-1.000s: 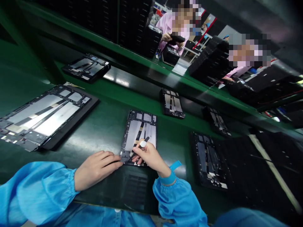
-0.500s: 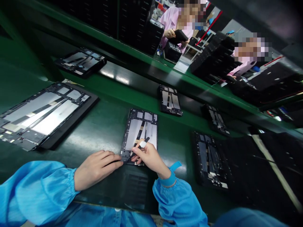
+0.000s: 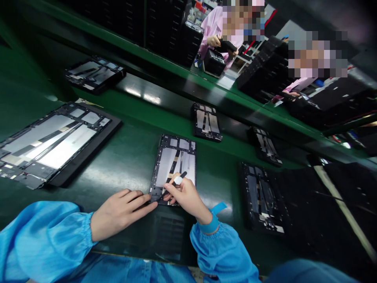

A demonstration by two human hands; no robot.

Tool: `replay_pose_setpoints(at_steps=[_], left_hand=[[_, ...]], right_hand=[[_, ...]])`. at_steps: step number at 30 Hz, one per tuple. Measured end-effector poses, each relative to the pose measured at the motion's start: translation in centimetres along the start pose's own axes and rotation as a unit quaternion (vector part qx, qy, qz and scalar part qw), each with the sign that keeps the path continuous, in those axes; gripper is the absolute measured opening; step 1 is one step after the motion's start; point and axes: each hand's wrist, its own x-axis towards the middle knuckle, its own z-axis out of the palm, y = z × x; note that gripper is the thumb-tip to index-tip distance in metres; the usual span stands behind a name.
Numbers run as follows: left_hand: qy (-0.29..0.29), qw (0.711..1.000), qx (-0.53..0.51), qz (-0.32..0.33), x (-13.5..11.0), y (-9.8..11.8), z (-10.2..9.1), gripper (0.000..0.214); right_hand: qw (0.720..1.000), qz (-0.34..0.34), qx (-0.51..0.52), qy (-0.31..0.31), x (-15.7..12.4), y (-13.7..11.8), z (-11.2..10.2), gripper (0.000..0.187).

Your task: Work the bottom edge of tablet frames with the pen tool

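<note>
An opened tablet lies in front of me, its silver inner plate, dark ribbon cables and lower circuit parts exposed. My right hand grips a slim black pen-like tool, slanted with its lower end at the tablet's bottom left part. One finger of that hand has a white wrap, and a blue band circles the wrist. My left hand lies with fingers stretched out, its fingertips at the tablet's lower left corner. Exactly what the tool's tip touches is too small to tell.
A larger-looking opened tablet rests on a black block at left. Another opened tablet lies at right beside black material. Several more lie along the dark belt behind. Co-workers in pink sleeves work beyond the green rail.
The fingers of my left hand have shifted slightly right at the tablet's corner. Tablets on the belt have slid left. My right hand and its tool are nearly still.
</note>
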Motion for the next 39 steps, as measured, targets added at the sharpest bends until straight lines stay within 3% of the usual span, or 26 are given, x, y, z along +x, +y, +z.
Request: replay_pose_setpoints(at_steps=[7,11,14,21,26,35,37,39], left_hand=[[-0.016,1.0,-0.014,-0.016,0.2,-0.5,0.0,0.048],[-0.049,0.998,-0.023,-0.034,0.6,-0.4,-1.0,0.048],[-0.045,0.998,-0.029,-0.033,0.9,-0.4,-1.4,0.046],[-0.003,1.0,-0.017,-0.013,0.9,-0.3,-0.6,0.041],[-0.051,0.999,0.015,-0.008,0.8,-0.2,-1.0,0.051],[-0.039,0.999,0.003,-0.02,2.2,0.3,-0.2,0.044],[-0.061,0.998,-0.008,-0.018,2.8,0.1,-0.2,0.042],[-0.06,0.997,-0.038,-0.008,3.0,-0.5,-0.3,0.042]], right_hand=[[0.991,-0.065,-0.041,0.106,-2.6,1.1,-1.6,0.028],[0.986,-0.078,-0.098,0.108,-3.1,1.5,-1.6,0.026],[0.989,-0.073,-0.073,0.106,-2.9,1.7,-1.5,0.027],[0.992,-0.064,-0.008,0.104,-2.6,2.0,-1.3,0.031],[0.991,-0.071,-0.028,0.112,-2.7,2.0,-1.2,0.026],[0.987,-0.09,-0.061,0.117,-2.8,1.7,-1.1,0.018],[0.983,-0.112,-0.065,0.129,-2.9,2.1,-1.3,0.02],[0.97,-0.151,-0.044,0.186,-2.9,2.7,-1.5,0.023]])
